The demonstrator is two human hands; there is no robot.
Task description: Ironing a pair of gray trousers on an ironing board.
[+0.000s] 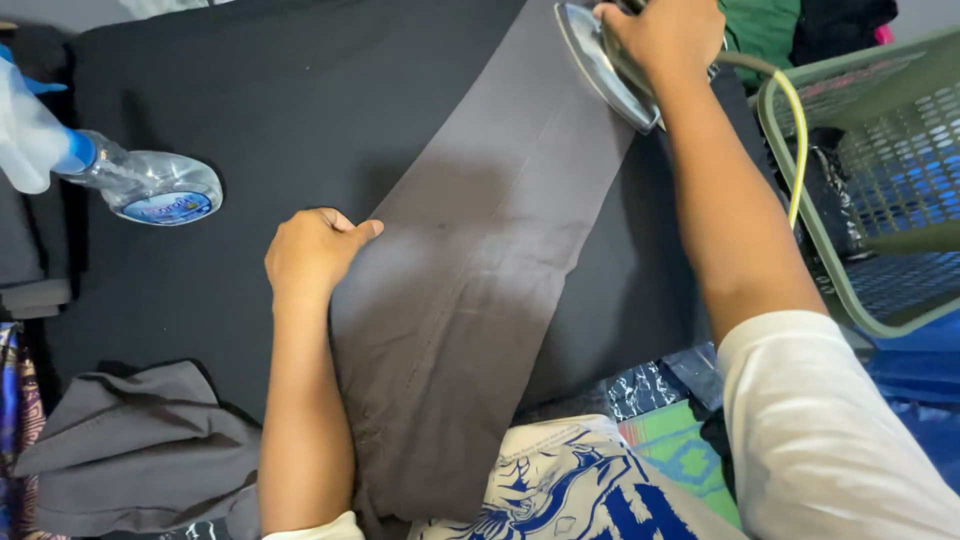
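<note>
Black padded tabletop (250, 120) under everything, cloth-covered, spread wide. Across it, a long grey trouser leg (480, 300), laid flat and running from the near edge up and away to the right, seam down the middle, a darker patch near the centre. Soft, thin, limp stuff by the look of it; likely to slide and bunch on the black cover unless pinned, best held at the folded side edge or pressed flat with a palm. Green plastic laundry basket (880, 180) off to the right, just beside the tabletop. Crumpled grey garment (140, 450) at lower left. Clear spray bottle (150, 185) lying on its side at upper left, well apart from the trouser leg. Iron (600, 65) tilted on the far end of the leg, yellow-green cord trailing right; probably heavy and hot, handle only. Right hand (665, 35) clamped round the iron's handle. Left hand (312, 252) curled loosely together, knuckles up, pinching the leg's left edge.
</note>
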